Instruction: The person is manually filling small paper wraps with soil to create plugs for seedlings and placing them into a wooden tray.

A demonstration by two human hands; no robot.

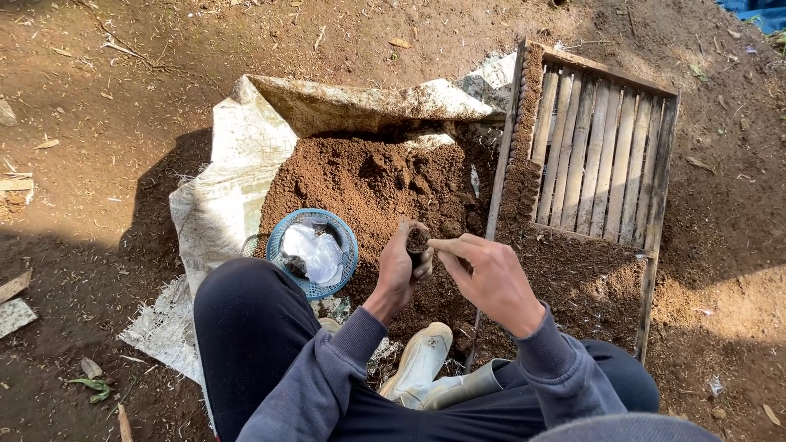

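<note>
One head-worn view looks steeply down, close over the person's lap, facing the soil heap point(385, 184) and slatted tray point(602, 155).

In front of me I count one heap of brown soil point(385, 184), one woven sack sheet point(217, 209) under it, one blue plastic basket point(312, 252), one bamboo-slat tray point(598, 155), one small soil-filled pot point(417, 240), and one white rubber boot point(419, 364).
</note>
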